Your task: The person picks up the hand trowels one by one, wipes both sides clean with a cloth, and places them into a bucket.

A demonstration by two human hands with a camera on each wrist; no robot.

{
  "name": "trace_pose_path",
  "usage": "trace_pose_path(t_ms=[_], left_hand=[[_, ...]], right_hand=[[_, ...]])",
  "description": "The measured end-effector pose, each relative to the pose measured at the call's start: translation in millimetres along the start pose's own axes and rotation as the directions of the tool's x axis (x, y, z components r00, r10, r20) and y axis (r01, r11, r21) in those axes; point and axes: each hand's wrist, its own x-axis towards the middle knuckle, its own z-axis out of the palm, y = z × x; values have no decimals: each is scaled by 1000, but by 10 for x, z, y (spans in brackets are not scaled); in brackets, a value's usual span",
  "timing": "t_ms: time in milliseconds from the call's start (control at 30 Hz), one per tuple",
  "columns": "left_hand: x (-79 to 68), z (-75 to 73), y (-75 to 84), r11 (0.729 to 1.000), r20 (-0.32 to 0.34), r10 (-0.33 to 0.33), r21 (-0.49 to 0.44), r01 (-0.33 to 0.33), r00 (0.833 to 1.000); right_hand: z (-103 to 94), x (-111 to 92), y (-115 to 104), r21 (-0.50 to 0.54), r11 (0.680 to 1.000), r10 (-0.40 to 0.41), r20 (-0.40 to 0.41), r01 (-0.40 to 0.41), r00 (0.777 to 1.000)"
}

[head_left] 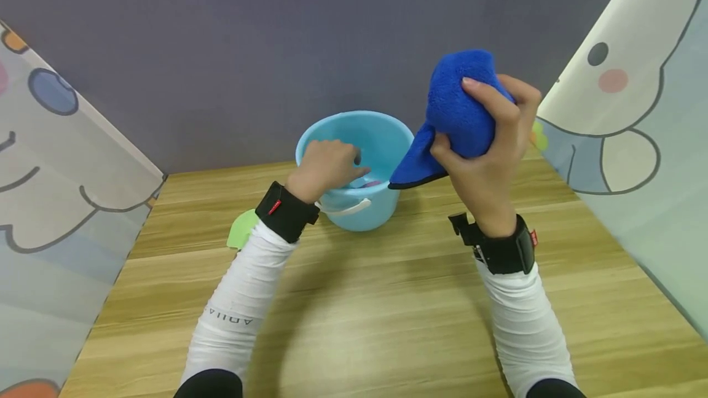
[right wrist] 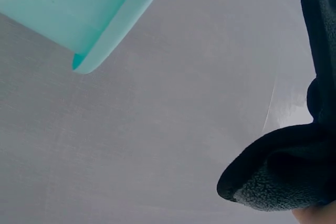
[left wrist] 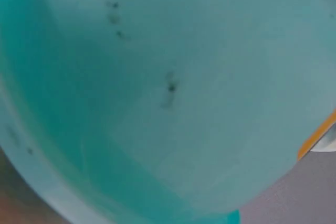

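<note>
A light blue bucket (head_left: 359,217) with a white handle (head_left: 348,209) stands at the back of the table; its pale turquoise wall (left wrist: 220,77) fills most of the left wrist view. My left hand (head_left: 327,167) reaches over the bucket's near left rim, thumb apart from the forefinger; its other fingers are mostly hidden. Below the thumb, something pinkish purple (head_left: 372,183) shows inside the bucket. Raised to the right of the bucket, my right hand (head_left: 495,124) grips a bunched blue cloth (head_left: 459,106). One dark-edged corner of the cloth (right wrist: 278,182) hangs toward the bucket rim (right wrist: 126,22).
A light green flat piece (head_left: 241,230) lies on the wooden table (head_left: 354,324), partly behind the left forearm. A grey wall (head_left: 249,60) rises behind the bucket. Panels with cartoon prints (head_left: 614,109) border the table on both sides.
</note>
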Motion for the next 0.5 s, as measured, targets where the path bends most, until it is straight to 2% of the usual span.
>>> trace_pose_path(t_ms=[100, 267, 500], left_hand=[[5, -19, 26, 1000, 12, -6, -5, 6, 1000], [8, -33, 39, 1000, -10, 12, 4, -12, 1000], [25, -20, 23, 1000, -7, 22, 10, -22, 1000]], right_hand=[[4, -4, 6, 1, 1000, 1, 7, -1, 1000], [6, -15, 14, 3, 1000, 7, 8, -7, 1000], [18, -16, 8, 24, 1000, 6, 26, -7, 1000]])
